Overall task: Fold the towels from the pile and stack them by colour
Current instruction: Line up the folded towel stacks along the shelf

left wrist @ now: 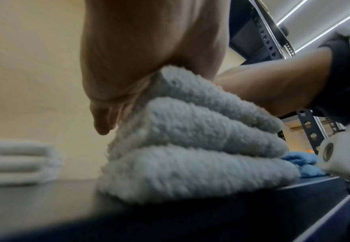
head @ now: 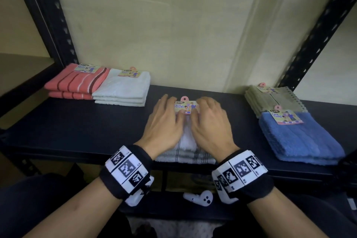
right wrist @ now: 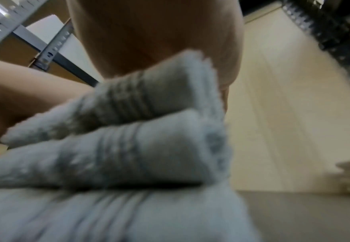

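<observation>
A stack of folded white towels with grey stripes [head: 186, 151] lies at the middle front of the dark shelf [head: 77, 125]. Both hands press flat on top of it: my left hand [head: 164, 120] on its left half, my right hand [head: 209, 121] on its right half, fingers spread. A printed face-towel label [head: 185, 106] shows between the fingertips. In the left wrist view my palm [left wrist: 140, 54] lies on the folded layers [left wrist: 190, 147]. The right wrist view shows the right palm [right wrist: 159, 37] on the striped folds [right wrist: 128, 131].
A pink striped stack [head: 75, 83] and a plain white stack [head: 123, 89] sit at the back left. An olive stack [head: 274, 98] and a blue stack [head: 297, 137] sit at the right. Black shelf posts [head: 46, 15] stand at both sides. A white controller [head: 199, 198] lies below.
</observation>
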